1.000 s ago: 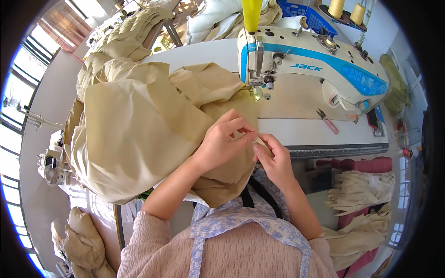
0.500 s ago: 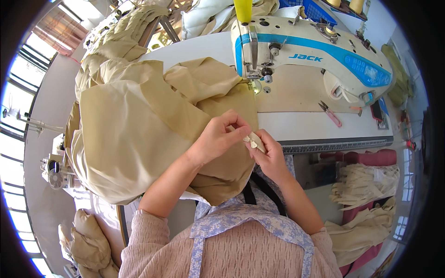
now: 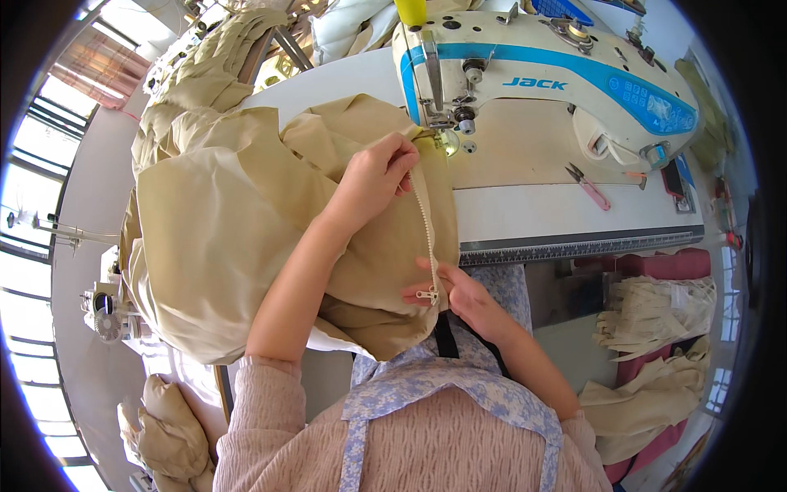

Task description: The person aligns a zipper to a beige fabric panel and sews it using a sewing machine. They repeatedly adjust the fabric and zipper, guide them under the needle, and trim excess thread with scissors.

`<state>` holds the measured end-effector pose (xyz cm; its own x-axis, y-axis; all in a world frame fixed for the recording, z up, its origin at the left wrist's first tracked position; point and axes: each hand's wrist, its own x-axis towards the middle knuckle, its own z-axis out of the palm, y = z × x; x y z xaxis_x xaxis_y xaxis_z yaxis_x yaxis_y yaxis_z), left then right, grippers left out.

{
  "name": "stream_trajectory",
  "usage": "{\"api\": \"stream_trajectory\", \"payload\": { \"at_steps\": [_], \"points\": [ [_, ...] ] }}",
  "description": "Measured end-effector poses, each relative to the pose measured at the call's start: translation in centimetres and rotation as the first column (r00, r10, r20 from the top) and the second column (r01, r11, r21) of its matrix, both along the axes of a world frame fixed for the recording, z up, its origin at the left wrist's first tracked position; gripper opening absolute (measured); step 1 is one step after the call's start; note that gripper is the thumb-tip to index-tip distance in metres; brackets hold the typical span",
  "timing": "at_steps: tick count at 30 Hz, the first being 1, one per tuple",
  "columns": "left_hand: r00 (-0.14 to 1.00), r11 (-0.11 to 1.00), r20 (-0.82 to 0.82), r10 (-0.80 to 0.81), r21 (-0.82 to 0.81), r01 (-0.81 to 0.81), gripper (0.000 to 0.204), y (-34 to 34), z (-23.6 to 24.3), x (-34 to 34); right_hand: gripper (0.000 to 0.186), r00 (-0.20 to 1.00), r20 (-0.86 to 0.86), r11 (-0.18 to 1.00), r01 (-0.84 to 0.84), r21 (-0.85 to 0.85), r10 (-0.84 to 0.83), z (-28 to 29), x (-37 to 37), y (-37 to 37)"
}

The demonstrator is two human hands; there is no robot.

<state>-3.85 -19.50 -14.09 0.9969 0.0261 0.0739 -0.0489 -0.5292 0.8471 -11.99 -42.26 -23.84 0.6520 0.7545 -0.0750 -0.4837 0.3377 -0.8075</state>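
A cream zipper (image 3: 427,220) hangs down over the large piece of khaki fabric (image 3: 221,238). My left hand (image 3: 370,180) is closed on the zipper's upper end, just short of the sewing machine's needle area. At the lower end dangles the zipper's metal slider (image 3: 427,294). My right hand (image 3: 470,300) is beside it with fingers stretched out and apart. Those fingers pass behind the zipper and are slightly blurred. The fabric lies bunched over the table to the left and drops over its front edge.
A white and blue sewing machine (image 3: 541,78) stands at the back right, its small lamp lit by the needle. Pink-handled thread snips (image 3: 590,188) lie on the table. A ruler strip (image 3: 574,245) runs along the front edge. Bundles of cream strips (image 3: 656,316) sit lower right.
My left hand has moved up and away toward the needle, drawing the zipper out straight. My right hand has moved down a little, and its fingers have loosened and spread.
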Motion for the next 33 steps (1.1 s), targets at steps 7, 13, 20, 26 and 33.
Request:
{"api": "stream_trajectory", "payload": {
  "at_steps": [7,13,20,26,33],
  "points": [
    [0.991,0.955,0.119,-0.058,0.296,0.020,0.009,-1.4,-3.4,3.1,0.026,0.991,-0.092,0.986,0.080,-0.148,-0.095,-2.2,-0.8,0.0],
    [0.921,0.923,0.377,-0.094,0.379,-0.061,0.011,-1.8,-6.3,5.1,0.030,0.968,-0.137,0.971,0.189,-0.144,-0.209,-1.9,-1.1,-0.5],
    [0.938,0.854,0.334,-0.095,0.511,-0.096,0.007,-2.0,-7.6,6.0,0.042,0.969,-0.163,0.945,0.130,-0.301,-0.185,-1.4,-0.3,-0.7],
    [0.948,0.897,0.313,-0.054,0.432,-0.091,0.010,-2.0,-7.7,6.1,0.042,0.974,-0.025,0.949,0.213,-0.232,-0.225,-0.3,-0.9,-1.1],
    [0.973,0.925,0.229,-0.035,0.376,-0.055,0.014,-1.8,-7.1,5.8,0.030,0.940,0.237,0.889,0.315,-0.334,-0.244,-2.1,0.1,0.3]
  ]
}}
